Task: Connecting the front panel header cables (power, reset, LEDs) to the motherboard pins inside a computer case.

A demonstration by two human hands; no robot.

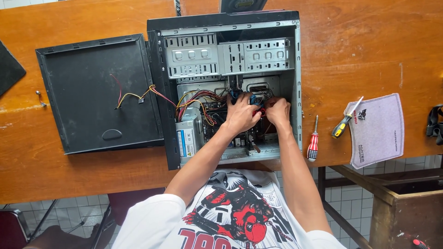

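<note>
An open black computer case (159,92) lies on its side on a wooden table (355,50). Both my hands are inside it, over the mainboard. My left hand (241,113) is curled around a blue connector and dark cables near the drive bays. Close beside it, my right hand (278,110) pinches a small red part or cable. What the fingers grip exactly is partly hidden. A bundle of red, yellow and black wires (196,102) runs from the power supply (189,136) toward my hands.
The removed black side panel (92,92) lies left of the case, with a loose wire end on it. Right of the case lie a red-handled screwdriver (313,143), a yellow-and-black screwdriver (344,124) and a grey mouse pad (378,131). A wooden frame stands below right.
</note>
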